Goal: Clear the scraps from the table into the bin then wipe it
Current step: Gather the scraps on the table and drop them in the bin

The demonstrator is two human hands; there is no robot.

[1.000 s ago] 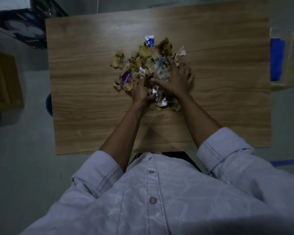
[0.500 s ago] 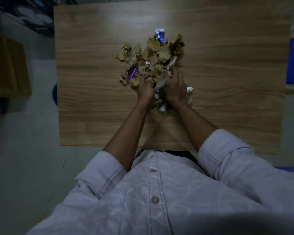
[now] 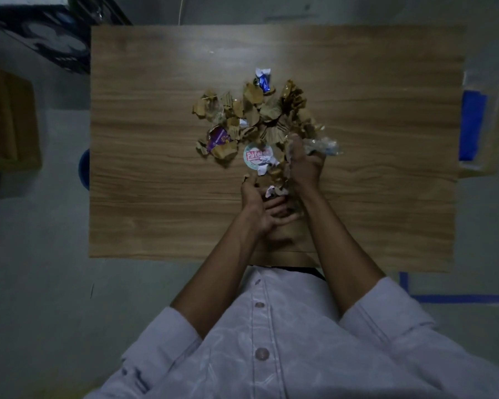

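A heap of scraps (image 3: 257, 113), dry brown leaves mixed with wrappers, lies in the middle of the wooden table (image 3: 144, 197). A blue wrapper (image 3: 263, 82) sits at its far edge, a purple one (image 3: 218, 137) at its left, and a round white lid (image 3: 257, 156) at its near side. My right hand (image 3: 304, 165) grips a bunch of leaves and clear plastic at the heap's near right. My left hand (image 3: 261, 207) is cupped palm up just nearer me, with a few scraps at its fingers.
A blue round object (image 3: 84, 168) shows on the floor under the table's left edge. A brown box (image 3: 9, 122) stands at the far left. Something blue and clear (image 3: 473, 128) lies past the right edge. Blue tape (image 3: 458, 298) marks the floor.
Both hands drew back toward me out of the heap; the right one lifted a bunch of scraps, the left turned palm up below it. The round white lid is now uncovered.
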